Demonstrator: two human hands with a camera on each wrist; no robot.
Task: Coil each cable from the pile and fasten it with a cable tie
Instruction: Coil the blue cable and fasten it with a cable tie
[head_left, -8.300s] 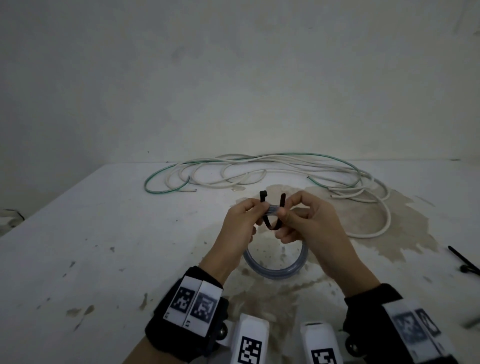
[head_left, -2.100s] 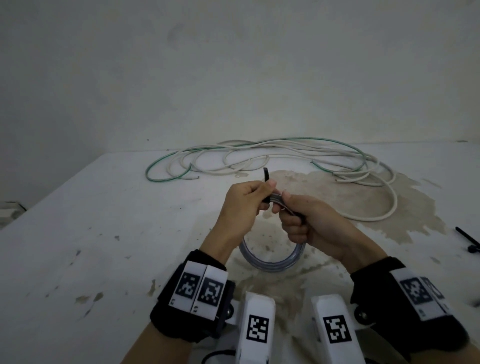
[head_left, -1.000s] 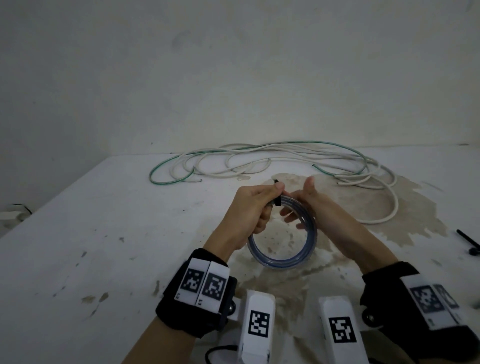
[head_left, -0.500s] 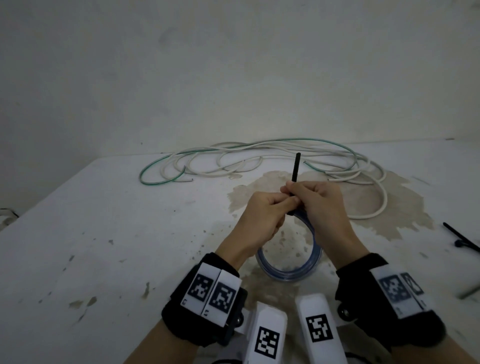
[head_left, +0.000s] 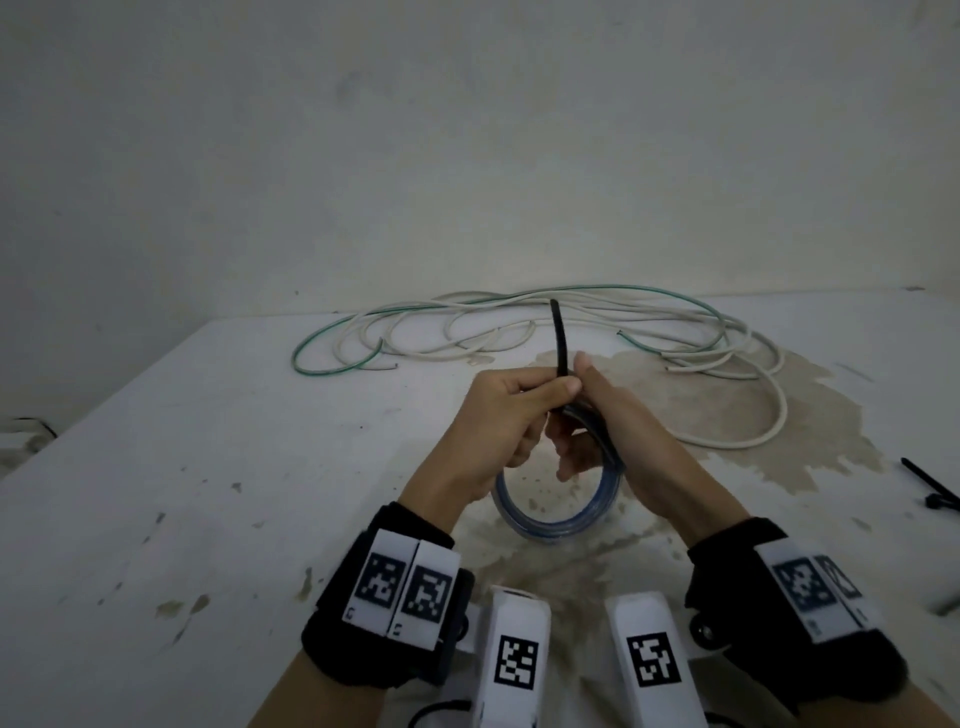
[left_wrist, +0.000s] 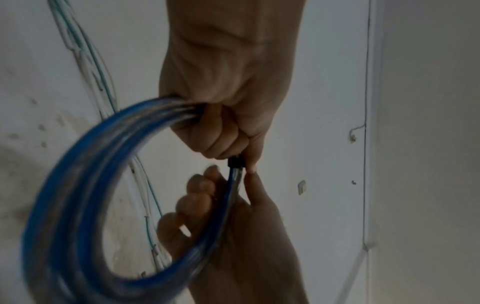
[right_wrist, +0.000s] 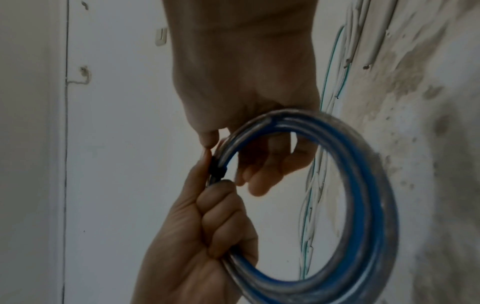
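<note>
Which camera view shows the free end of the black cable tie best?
The head view: the cable tie tail stands up above both hands. The wrist views show only its black head against the blue coil.

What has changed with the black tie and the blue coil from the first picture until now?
The cable tie, earlier an open U over the blue coil, now sits closed around it, its tail sticking up. The left hand and right hand grip the coil at the tie. The loose cables and spare tie on the table stayed put.
</note>
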